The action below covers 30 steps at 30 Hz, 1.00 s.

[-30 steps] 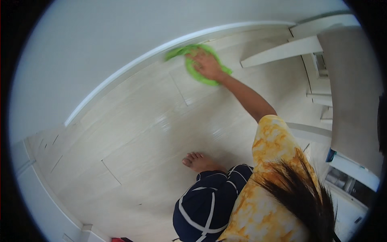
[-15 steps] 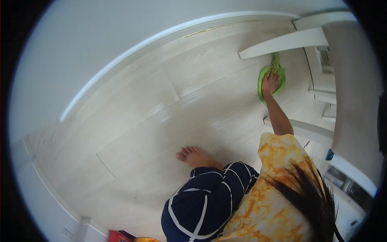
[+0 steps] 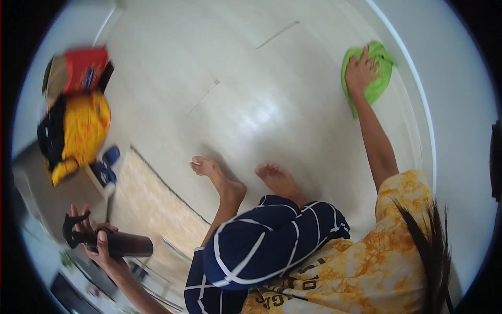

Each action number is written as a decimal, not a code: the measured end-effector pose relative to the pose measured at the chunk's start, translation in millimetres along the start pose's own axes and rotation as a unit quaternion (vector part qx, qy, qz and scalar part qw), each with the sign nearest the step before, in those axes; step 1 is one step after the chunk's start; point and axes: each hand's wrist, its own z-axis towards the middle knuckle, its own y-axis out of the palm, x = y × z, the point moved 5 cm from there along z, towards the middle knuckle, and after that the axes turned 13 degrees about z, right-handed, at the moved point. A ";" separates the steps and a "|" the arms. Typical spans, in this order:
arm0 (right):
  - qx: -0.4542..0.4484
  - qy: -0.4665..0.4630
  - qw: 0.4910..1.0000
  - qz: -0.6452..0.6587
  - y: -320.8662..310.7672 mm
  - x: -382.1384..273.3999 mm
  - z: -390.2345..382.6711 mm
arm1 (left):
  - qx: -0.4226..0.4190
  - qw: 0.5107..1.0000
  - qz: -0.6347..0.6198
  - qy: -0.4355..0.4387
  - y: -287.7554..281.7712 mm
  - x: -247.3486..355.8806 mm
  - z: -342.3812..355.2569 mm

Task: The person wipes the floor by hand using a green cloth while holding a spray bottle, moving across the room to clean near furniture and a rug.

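Out to the far right, my right hand (image 3: 362, 73) presses flat on a green cloth (image 3: 384, 68) on the floor, its fingers spread. The cloth lies close to the foot of the wall and bunches around the palm. At the lower left, my left hand (image 3: 104, 250) is closed around a dark brown spray bottle (image 3: 130, 244) with a black trigger head (image 3: 73, 230). The bottle is held tilted on its side above the floor, some of the fingers stretched out behind the trigger.
A white wall (image 3: 455, 89) with a skirting runs along the right. At left stand a red bag (image 3: 86, 68), a yellow and black bundle (image 3: 86, 125) and dark blue slippers (image 3: 107, 166). A beige mat (image 3: 151, 204) lies beside my bare feet (image 3: 277, 180) on the pale floor (image 3: 172, 63).
I have turned: the white chair or table legs at right are gone from view, and bags, mat and slippers have appeared at left. My left hand with the spray bottle now shows. The cloth stays under my right hand.
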 end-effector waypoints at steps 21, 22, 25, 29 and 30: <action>-0.631 -0.619 0.283 0.371 67.5 -397.7 -420.9 | 0.137 0.961 -0.093 -0.221 -37.1 -186.0 -25.0; -0.590 -0.617 0.356 0.379 87.6 -447.2 -407.4 | 0.144 0.960 -0.095 -0.222 -40.2 -201.9 -25.5; -0.455 -0.586 0.614 0.270 147.6 -566.7 -366.8 | 0.127 0.955 -0.113 -0.242 -49.4 -245.0 -27.3; -0.293 -0.441 0.840 0.121 180.6 -609.5 -384.5 | 0.037 0.965 -0.144 -0.217 -40.7 -283.4 35.7; -0.276 -0.410 0.867 0.061 174.7 -598.4 -409.7 | 0.010 0.969 -0.157 -0.191 -32.6 -284.7 64.3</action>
